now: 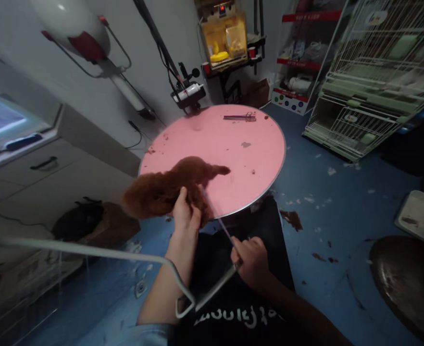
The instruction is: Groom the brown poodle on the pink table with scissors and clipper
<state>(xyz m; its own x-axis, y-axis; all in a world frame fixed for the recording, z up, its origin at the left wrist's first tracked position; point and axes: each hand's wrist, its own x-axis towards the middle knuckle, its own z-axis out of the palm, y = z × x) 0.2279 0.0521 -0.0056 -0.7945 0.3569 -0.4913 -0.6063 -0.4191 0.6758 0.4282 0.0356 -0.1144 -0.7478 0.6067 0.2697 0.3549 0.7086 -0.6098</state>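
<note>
Brown furry animal (168, 190), likely a dog, is at the near left of the pink round bench (255, 158); its left part extends past the rim, and one slim part points right over the top. Left hand (185, 211): fingers curled closed on fur at the near side, thumb on top. Can't tell if that's a limb. Right hand (251, 259): fingers wrapped firmly around a thin straight tool (226, 231), tip up at the fur just right of the left hand. Blurred, can't confirm tip contact or tool type. My read: step in hand is working the coat right beside the left grip. Next move calls for a steady left hold and a controlled tip, clear of the left fingers. Bent white tube (125, 253) crosses low in front, worth avoiding. Slim dark implements (239, 117) lie at the far right of the bench.
</note>
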